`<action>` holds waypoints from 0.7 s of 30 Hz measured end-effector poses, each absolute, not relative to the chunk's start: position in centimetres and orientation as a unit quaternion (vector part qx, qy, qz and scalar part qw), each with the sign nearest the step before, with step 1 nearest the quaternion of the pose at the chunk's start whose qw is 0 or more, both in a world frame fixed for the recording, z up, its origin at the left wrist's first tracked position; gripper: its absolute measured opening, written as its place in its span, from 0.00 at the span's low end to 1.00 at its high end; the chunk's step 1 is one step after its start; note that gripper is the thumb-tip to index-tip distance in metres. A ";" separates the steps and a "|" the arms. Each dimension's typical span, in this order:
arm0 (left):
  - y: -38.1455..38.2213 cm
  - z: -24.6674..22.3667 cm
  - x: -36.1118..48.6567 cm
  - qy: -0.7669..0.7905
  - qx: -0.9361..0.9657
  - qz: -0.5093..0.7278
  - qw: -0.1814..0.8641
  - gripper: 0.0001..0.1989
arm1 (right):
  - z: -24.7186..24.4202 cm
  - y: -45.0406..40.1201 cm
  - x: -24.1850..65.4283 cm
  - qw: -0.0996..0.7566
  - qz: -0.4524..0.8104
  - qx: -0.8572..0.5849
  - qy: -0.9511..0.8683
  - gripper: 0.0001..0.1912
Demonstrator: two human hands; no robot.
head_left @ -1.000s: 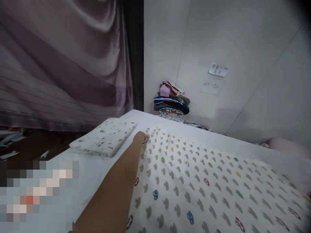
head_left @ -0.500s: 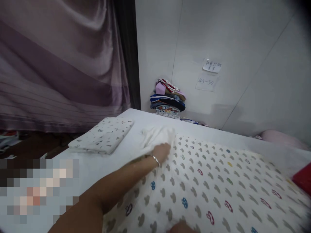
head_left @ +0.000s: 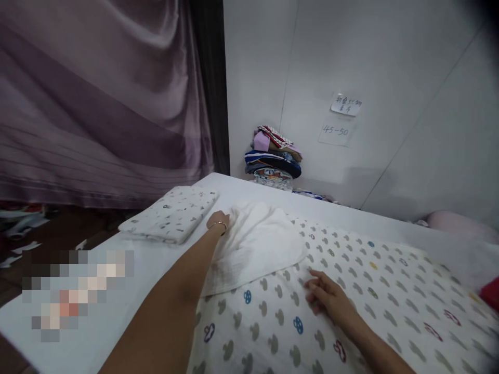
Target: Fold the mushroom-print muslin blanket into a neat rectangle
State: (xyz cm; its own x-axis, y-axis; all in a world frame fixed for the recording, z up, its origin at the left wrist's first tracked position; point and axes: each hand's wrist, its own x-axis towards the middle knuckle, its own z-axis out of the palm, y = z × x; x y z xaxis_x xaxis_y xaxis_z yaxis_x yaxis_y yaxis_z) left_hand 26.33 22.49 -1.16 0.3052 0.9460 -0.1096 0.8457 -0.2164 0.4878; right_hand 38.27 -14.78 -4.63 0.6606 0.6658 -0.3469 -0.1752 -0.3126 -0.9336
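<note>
A cream cloth with grey, blue, red and yellow mushroom prints (head_left: 280, 317) lies spread over the white table. Part of it is turned over at the far left, showing its plain white side (head_left: 261, 244) with creases. At the left edge of that white part is my left hand (head_left: 219, 221), wearing a silver bracelet, its fingers closed on the cloth. My right hand (head_left: 325, 296) hovers low over the printed side, fingers apart, near the corner of the white part, holding nothing. A folded cloth with small prints (head_left: 171, 213) lies left of my left hand.
Folded fabrics are stacked (head_left: 273, 156) behind the table's far edge, beside a grey wall with two paper notes (head_left: 339, 119). A purple curtain (head_left: 97, 104) hangs at the left. A red item (head_left: 491, 296) shows at the right edge. A pixelated patch covers the lower left.
My left hand has moved left, and more of the cloth's plain white side now lies turned over. My right hand has come up from the bottom edge into view.
</note>
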 end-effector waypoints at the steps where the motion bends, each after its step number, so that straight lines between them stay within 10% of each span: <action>1: 23.1 -1.6 26.5 0.592 0.766 0.096 0.233 0.17 | -4.7 -13.9 39.1 0.543 0.370 -0.735 -0.170 0.27; 7: 24.8 -3.1 30.5 0.618 0.750 0.084 0.220 0.19 | -4.9 -8.2 44.1 0.407 0.303 -0.822 -0.258 0.31; 13: 26.2 -3.4 32.7 0.641 0.723 0.113 0.231 0.20 | -6.8 -5.6 46.9 0.310 0.272 -0.866 -0.282 0.11; 21: 21.9 1.2 32.0 0.489 0.812 0.220 0.231 0.09 | -4.7 -7.0 45.1 0.539 0.347 -0.736 -0.217 0.14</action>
State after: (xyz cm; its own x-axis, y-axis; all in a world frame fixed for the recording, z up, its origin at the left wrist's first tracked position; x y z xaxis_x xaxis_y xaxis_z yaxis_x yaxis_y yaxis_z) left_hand 32.03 21.88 1.21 0.4262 0.8951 0.1313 0.6921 -0.4160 0.5899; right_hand 45.11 -6.97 -4.70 0.6652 0.6934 -0.2768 -0.0548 -0.3244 -0.9443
